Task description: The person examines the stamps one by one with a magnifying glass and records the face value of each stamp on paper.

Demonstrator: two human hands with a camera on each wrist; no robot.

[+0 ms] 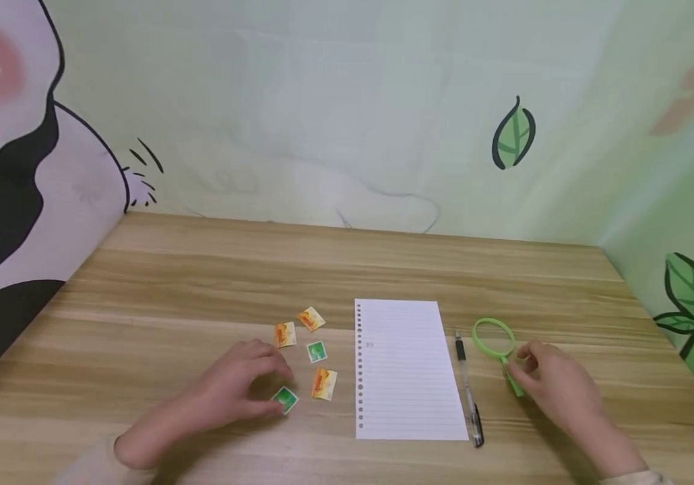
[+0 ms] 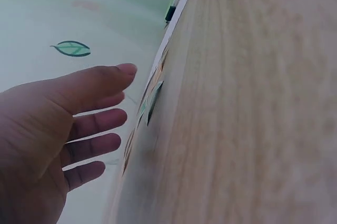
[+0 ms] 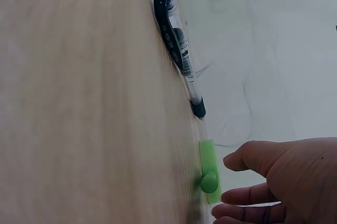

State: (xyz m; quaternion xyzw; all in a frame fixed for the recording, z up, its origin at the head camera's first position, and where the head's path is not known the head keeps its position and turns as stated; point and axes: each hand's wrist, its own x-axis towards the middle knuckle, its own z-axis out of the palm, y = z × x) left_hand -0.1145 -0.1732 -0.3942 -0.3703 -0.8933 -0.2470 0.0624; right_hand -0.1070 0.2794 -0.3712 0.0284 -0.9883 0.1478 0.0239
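Note:
My left hand (image 1: 240,380) hovers over the left side of the table, thumb apart from the fingers. Its thumb tip overlaps the edge of a small green stamp-like card (image 1: 286,399) in the head view; the left wrist view shows nothing gripped. Around it lie a second green card (image 1: 317,351) and three orange-and-cream cards, one of them an orange card (image 1: 324,384) to the right. On the other side, my right hand (image 1: 556,384) is beside the handle of a green magnifying glass (image 1: 513,377), its fingers loosely bent and apart from the handle in the right wrist view.
A lined sheet of paper (image 1: 407,370) with punched holes lies between the hands. Along its right edge rests a pen (image 1: 468,387) with a black grip and black cap. Behind the wooden table (image 1: 347,256) rises a painted wall (image 1: 323,101).

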